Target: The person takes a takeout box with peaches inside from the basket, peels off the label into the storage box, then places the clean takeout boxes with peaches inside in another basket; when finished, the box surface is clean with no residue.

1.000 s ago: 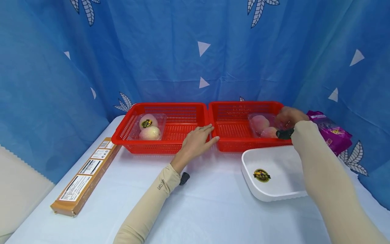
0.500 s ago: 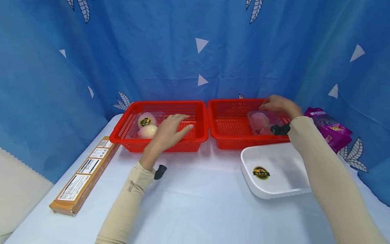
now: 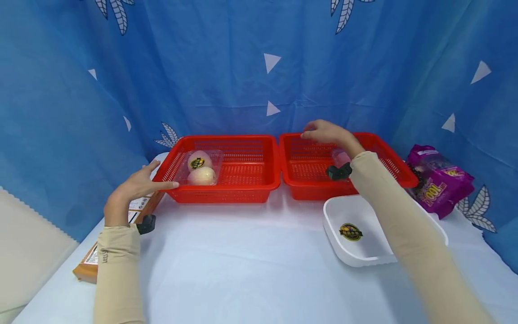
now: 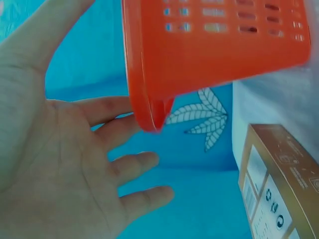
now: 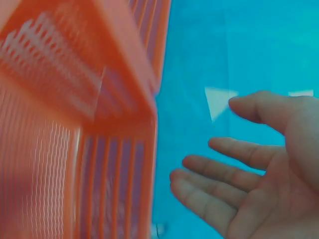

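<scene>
Two red baskets stand side by side at the back of the table. In the left basket (image 3: 243,173) lies a clear pack with two peaches (image 3: 198,168). My left hand (image 3: 139,182) is open at that basket's front left corner; in the left wrist view the fingers (image 4: 114,112) spread straight next to the basket's corner (image 4: 149,74). My right hand (image 3: 323,132) hovers open over the back of the right basket (image 3: 303,173), fingers (image 5: 224,172) relaxed and empty. A second peach pack (image 3: 341,157) there is mostly hidden behind my right forearm.
A white tray (image 3: 376,256) with a round sticker sits in front of the right basket. A purple snack bag (image 3: 439,180) lies at the far right. A long brown box (image 3: 87,265) lies along the table's left edge, under my left wrist. Blue curtain surrounds the table.
My left hand has swept left from between the baskets to the left basket's front left corner. My right hand has left the peach pack and moved left over the right basket.
</scene>
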`<state>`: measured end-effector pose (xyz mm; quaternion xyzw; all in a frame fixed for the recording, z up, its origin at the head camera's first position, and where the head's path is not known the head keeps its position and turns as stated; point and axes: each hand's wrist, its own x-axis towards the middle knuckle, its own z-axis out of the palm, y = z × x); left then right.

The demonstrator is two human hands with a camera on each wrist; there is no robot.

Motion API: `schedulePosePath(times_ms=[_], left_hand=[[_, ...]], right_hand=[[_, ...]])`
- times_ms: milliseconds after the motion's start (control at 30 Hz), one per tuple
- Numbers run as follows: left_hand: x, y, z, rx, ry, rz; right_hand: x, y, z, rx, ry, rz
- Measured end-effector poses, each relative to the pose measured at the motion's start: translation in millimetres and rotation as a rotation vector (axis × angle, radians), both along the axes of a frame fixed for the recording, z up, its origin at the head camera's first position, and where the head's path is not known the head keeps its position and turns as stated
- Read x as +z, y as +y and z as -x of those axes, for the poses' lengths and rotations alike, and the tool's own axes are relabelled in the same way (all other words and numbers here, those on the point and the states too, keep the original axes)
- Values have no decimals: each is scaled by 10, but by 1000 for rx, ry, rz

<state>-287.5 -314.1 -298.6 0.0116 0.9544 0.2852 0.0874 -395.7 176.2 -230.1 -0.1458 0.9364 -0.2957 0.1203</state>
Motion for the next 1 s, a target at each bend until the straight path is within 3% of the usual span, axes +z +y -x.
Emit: schedulePosePath(times_ms=[133,433,700,1000], left_hand=[[-44,-85,-6,20,-39,1],[-47,-104,-6,39,-59,-53],[-48,-49,8,44,-44,-67],[-52,-85,-19,62,-38,-74]], right_hand=[[-34,-375,65,50,-79,130],[-151,-1030,124,98,-192,303],[-401,-1379,209,16,-339,456],[-646,-1818,170,-87,-462,653]])
